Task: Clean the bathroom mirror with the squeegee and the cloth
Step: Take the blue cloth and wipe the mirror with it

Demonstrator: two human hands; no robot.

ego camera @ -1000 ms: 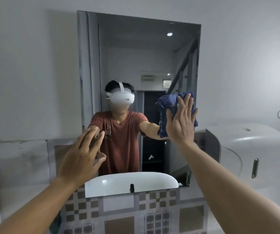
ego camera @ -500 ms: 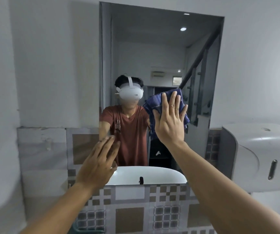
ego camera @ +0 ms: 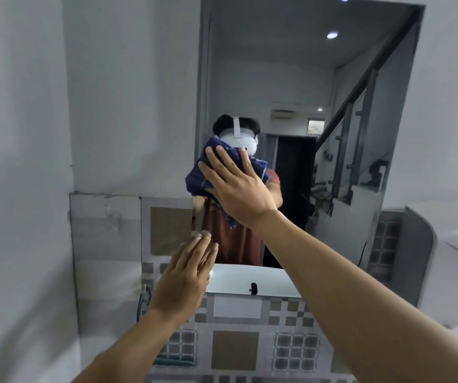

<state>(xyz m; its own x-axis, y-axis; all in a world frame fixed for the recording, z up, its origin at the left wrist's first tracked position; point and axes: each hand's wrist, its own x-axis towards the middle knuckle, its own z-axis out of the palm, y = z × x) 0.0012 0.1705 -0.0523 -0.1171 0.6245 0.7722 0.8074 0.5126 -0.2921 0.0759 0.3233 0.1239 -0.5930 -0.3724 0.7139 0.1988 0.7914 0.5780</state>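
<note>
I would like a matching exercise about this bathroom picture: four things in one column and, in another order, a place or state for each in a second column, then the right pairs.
Column 1
1. cloth
2. left hand
3. right hand
4. mirror

Column 2
A. flat and open, holds nothing, near the lower left corner of the glass
B. fixed on the grey wall above the patterned tiles
C. dark blue, pressed against the glass
D. palm spread over the blue fabric

Pairs: 1-C, 2-A, 3-D, 4-B
</note>
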